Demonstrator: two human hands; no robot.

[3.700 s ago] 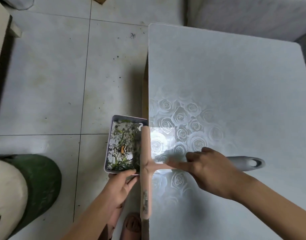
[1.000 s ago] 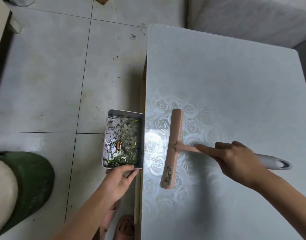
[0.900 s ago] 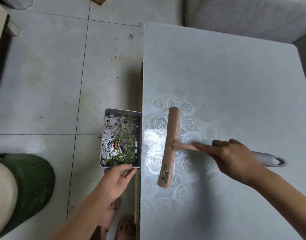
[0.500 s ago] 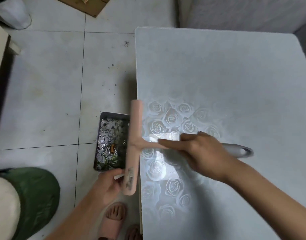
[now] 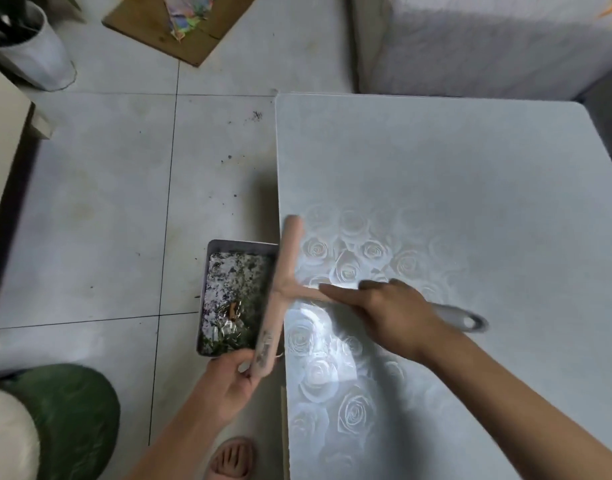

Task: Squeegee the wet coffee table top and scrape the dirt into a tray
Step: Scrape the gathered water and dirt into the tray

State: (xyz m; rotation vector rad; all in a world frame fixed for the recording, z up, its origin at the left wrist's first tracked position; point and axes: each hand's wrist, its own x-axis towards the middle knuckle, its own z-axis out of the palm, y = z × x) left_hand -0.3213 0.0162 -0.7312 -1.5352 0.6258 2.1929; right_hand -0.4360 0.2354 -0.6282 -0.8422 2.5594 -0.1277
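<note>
- Looking down from the head camera, the right hand (image 5: 394, 313) is wrapped round the handle of the squeegee (image 5: 280, 292), with the forefinger laid straight along its neck. The pink blade lies along the left edge of the tabletop (image 5: 436, 174), and its near end hangs past the rim.
- The left hand (image 5: 228, 379) grips the near end of the tray (image 5: 242, 242), holding it against that same edge, right beside the blade.
- I'd judge this stroke is at its finish, with the blade tipping its load over the side. The tray holds plenty of dirt (image 5: 235, 296): dark crumbs, green bits and an orange scrap, all sitting in shiny water.
- I see no crumbs on the tabletop behind the blade. A glossy patch with a rose pattern shines near the right hand; I can't tell whether that is a wet film or just glare.
- Little seems left to do: perhaps a pass over the near strip, then putting the tray down.
- The squeegee is a plain T, with a pink bar and neck and a grey handle that has a hanging hole at its end.
- Dark specks dot the floor (image 5: 107, 202) beyond the tray.
</note>
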